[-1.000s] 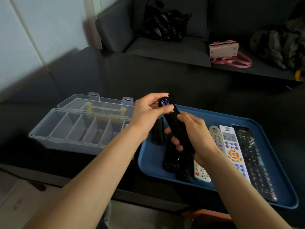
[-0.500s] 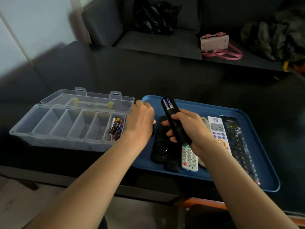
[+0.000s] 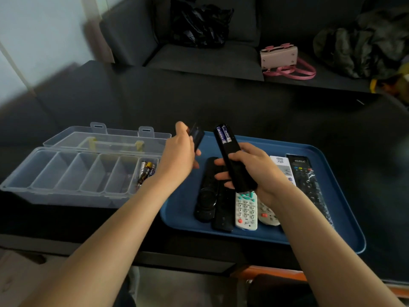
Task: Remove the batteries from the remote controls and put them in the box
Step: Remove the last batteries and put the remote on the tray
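Observation:
My right hand (image 3: pixel 254 171) grips a black remote (image 3: pixel 232 160) back side up over the blue tray (image 3: pixel 345 224). Its battery bay is uncovered and two blue batteries (image 3: pixel 224 134) lie in it. My left hand (image 3: pixel 179 156) holds the black battery cover (image 3: pixel 196 136) just left of the remote. The clear compartment box (image 3: pixel 66 171) stands open at the left, with several batteries (image 3: pixel 146 170) in its rightmost compartment. Several other remotes (image 3: pixel 245 209) lie in the tray, partly hidden under my hands.
The tray and box sit on a dark table (image 3: pixel 221 103) near its front edge. Behind it is a grey sofa with a black bag (image 3: pixel 199 21), a pink handbag (image 3: pixel 280 57) and dark clothing (image 3: pixel 363 45).
My left hand has pulled the battery cover off the remote and moved it left and up. The batteries in the remote now lie exposed. The right hand keeps its hold.

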Available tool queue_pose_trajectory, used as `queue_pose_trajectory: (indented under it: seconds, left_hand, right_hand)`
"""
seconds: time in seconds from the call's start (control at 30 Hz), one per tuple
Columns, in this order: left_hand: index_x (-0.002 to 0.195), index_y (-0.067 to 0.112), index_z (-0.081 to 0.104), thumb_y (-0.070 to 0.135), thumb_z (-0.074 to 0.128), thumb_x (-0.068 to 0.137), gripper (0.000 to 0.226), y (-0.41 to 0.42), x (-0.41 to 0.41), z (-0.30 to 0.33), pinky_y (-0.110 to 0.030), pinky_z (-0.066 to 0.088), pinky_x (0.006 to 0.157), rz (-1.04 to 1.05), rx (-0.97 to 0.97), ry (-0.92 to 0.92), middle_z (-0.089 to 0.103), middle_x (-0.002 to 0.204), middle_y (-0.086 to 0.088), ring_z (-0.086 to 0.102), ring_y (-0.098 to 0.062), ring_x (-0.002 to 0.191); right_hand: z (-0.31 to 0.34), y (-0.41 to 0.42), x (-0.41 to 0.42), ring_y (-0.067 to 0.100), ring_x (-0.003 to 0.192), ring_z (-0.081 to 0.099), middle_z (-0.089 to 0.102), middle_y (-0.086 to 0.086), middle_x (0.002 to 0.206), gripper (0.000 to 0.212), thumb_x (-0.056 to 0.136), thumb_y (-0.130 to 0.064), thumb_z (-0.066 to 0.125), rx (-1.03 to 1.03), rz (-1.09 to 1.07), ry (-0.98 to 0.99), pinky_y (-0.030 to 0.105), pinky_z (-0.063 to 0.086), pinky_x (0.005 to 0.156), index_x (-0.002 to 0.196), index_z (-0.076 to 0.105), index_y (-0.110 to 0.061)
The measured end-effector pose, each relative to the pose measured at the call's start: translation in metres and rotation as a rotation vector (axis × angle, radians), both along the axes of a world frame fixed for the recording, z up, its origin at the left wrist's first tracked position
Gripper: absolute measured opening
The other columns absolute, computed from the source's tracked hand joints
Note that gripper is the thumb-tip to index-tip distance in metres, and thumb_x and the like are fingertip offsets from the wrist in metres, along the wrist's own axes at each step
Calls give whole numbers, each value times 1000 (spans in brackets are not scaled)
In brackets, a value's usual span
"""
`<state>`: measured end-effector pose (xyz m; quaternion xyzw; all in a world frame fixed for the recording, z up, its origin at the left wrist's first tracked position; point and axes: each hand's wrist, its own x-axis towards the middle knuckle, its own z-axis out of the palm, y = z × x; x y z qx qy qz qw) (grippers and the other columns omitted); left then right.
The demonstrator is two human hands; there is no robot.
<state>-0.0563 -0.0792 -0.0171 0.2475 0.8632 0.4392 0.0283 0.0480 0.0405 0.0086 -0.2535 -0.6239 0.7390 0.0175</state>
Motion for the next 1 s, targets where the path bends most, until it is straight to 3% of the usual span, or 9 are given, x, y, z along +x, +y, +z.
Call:
queue_pose_trajectory:
  seconds: [0.17,0.23,0.3,0.37,0.43,0.53,0.67,0.8,1.0]
  left_hand:
    - [81,22,45,33,28,100,28,-9,2,16,-25,36,60,-134,103,29,53,72,4,49,-9,60]
    - [97,20,49,31,30,100,22,-12,2,12,-21,33,67,-219,20,93,52,86,1,50,-8,72]
    - [122,15,47,33,36,97,33,-15,1,7,-26,39,79,-272,-105,236,49,104,-4,53,-16,91]
    - [129,13,46,38,42,91,46,-18,-2,5,-39,47,81,-267,-208,473,48,110,-9,53,-24,95]
    - [127,11,52,32,54,87,45,-22,-6,5,-42,48,84,-278,-224,588,52,116,-11,54,-29,98]
    - [128,11,53,14,66,82,47,-26,-10,5,-41,41,99,-347,-184,501,55,127,-4,51,-26,114]
    - [129,12,53,12,68,80,52,-31,-15,4,-39,37,105,-346,-176,504,56,130,-3,50,-23,121]
    - [129,14,54,13,69,79,52,-32,-18,6,-40,40,102,-349,-160,557,59,126,-2,53,-22,116]
    - [131,18,51,14,66,83,51,-30,-11,5,-20,33,95,-380,-100,442,57,123,3,50,-16,110]
  right_hand:
    - [5,5,2,18,55,64,61,13,85,25,92,-5,47,119,73,-23,23,48,43,111,62,-8]
    - [7,8,3,19,59,68,66,13,95,29,91,-2,49,158,95,-11,21,48,42,116,61,-12]
    - [9,10,3,22,65,72,70,12,99,30,88,-2,59,190,75,22,20,49,43,116,59,-13]
    - [10,11,3,27,72,73,73,15,95,27,84,-4,67,192,25,66,19,50,46,109,60,-9]
    - [11,10,2,31,75,73,73,16,94,21,84,-6,68,172,-26,104,19,51,49,104,62,-7]
    - [10,7,1,32,76,72,70,16,99,16,89,-6,59,104,-59,123,19,52,51,103,66,-5]
    - [8,6,0,30,77,72,70,15,102,18,90,-7,56,75,-71,137,17,47,48,102,68,-8]
    - [8,7,1,20,66,70,70,10,90,16,87,-18,64,60,-154,180,17,41,47,98,67,-6]
    - [7,2,-3,15,52,60,67,6,74,23,91,-27,61,53,-244,205,18,41,45,86,66,-6]
